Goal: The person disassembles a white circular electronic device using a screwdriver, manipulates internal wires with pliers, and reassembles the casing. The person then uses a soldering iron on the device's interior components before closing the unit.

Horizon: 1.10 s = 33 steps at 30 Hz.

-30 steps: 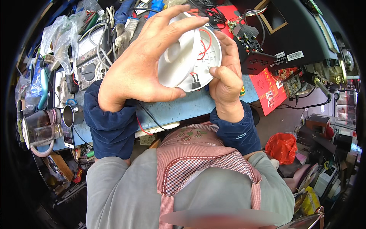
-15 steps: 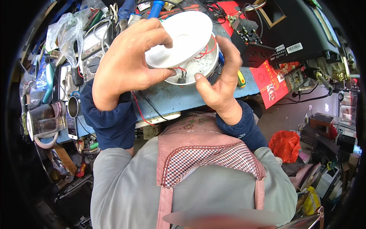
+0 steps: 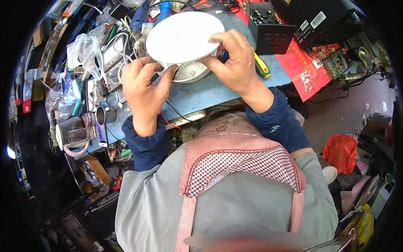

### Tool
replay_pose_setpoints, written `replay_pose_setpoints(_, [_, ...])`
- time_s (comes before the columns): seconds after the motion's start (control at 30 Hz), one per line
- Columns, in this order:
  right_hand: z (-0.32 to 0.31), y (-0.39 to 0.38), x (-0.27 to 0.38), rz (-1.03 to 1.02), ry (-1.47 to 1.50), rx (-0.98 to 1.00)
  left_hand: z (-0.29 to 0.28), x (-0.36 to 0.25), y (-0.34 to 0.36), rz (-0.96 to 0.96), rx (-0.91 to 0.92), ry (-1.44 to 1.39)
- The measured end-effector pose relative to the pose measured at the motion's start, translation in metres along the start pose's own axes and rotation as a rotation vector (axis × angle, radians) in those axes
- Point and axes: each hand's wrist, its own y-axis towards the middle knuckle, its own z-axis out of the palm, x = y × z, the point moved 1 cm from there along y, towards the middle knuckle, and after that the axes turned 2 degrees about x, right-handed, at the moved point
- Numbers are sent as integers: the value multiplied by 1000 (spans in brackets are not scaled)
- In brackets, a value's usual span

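- Clock directions are read from the middle of the white round cover, which lies tilted near the top of the view, between the two hands.
- Left hand, at 7 to 8 o'clock: fingers curled, only a narrow gap between thumb and forefinger. The tips are at the cover's lower-left edge; whether they grip the rim or only touch it, I cannot tell.
- Right hand, at 4 o'clock: pinching the cover's rim, forefinger on its upper face, thumb at the edge below.
- White round base, at 6 o'clock: partly hidden under the cover, its inside showing through the gap. A bit of red wire shows beside the right hand.
- Blue workbench: beneath the hands.
- Yellow-green handle, at 4 o'clock: just beside the right hand.
- Red paper, between 3 and 4 o'clock.
- Clear plastic bag, at 9 o'clock.
- Clear pitcher, at 8 o'clock.
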Motion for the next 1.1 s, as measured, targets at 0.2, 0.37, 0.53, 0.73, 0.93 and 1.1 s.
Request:
replay_pose_setpoints(0.2, [7,0,-3,-24,24,27,4,34,-8,-209,351,-86])
replay_pose_setpoints(0.37, [11,-2,-7,19,88,30,-2,29,14,-307,674,-74])
replay_pose_setpoints(0.53, [10,-1,-14,98,149,51,8,34,21,-383,690,-155])
replay_pose_setpoints(0.73, [11,-5,-22,123,247,77,19,39,10,-444,711,-194])
replay_pose_setpoints(0.93, [6,-1,-20,301,613,185,36,40,6,-610,803,-566])
replay_pose_setpoints(1.1, [7,0,-24,167,516,164,43,36,0,-601,705,-743])
